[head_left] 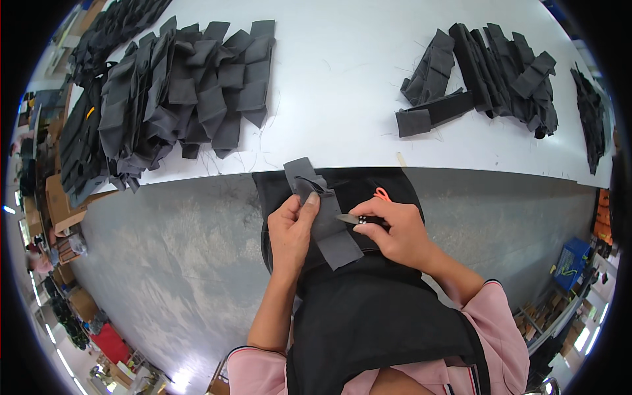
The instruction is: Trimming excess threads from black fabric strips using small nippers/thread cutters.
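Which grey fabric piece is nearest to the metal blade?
The grey strip in the left hand; the other pieces lie on the white table.

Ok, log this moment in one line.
left hand: holding grey fabric strip | right hand: holding small bladed tool | table: dark fabric piles

Bright light washes the tabletop (336,85), glare marks the floor (164,263), and edges curve.

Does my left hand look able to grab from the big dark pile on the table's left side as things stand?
Probably not while the left hand pinches the gray strip; freed, it likely could, since nothing visible blocks the way to the dark pile.
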`<state>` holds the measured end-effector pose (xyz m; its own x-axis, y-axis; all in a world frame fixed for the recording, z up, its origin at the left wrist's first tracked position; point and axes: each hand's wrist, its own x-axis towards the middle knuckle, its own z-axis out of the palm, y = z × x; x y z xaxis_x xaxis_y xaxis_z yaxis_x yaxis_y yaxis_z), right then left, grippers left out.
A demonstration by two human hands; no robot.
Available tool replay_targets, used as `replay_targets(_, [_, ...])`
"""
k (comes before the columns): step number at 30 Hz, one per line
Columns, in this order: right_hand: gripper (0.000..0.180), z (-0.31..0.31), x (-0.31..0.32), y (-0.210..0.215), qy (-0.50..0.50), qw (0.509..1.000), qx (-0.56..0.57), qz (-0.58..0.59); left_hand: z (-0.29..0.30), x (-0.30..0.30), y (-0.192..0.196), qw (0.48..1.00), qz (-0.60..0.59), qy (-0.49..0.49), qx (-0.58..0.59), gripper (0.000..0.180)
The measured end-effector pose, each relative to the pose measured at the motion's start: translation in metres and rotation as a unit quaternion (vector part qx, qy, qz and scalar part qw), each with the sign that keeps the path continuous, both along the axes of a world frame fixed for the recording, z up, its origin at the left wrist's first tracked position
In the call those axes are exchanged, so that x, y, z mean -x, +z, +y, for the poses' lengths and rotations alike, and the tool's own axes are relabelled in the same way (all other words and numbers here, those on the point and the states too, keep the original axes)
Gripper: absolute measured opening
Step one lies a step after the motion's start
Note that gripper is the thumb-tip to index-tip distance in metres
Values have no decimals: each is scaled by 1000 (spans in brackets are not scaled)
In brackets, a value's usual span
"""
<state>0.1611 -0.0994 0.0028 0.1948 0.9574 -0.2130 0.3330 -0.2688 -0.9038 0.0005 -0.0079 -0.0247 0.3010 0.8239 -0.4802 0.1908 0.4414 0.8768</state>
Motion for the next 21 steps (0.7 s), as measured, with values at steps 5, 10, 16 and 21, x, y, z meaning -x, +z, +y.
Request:
replay_targets(5, [23,-2,2,-3,34,982,-118,-141,3,1,1,999,-13,-10,39,34])
replay_targets(10, [27,2,-1,-1,91,941,-196,-259,3,-3,2,998,-27,5,57,34])
replay_targets(16, [19,8,-1,2,67,993,2,99,0,0,-2,998,-31,-8,49,31])
replay_targets(21, [23,1,-4,0,0,1000,-4,28,-1,3,-8,998,-36,-6,49,30])
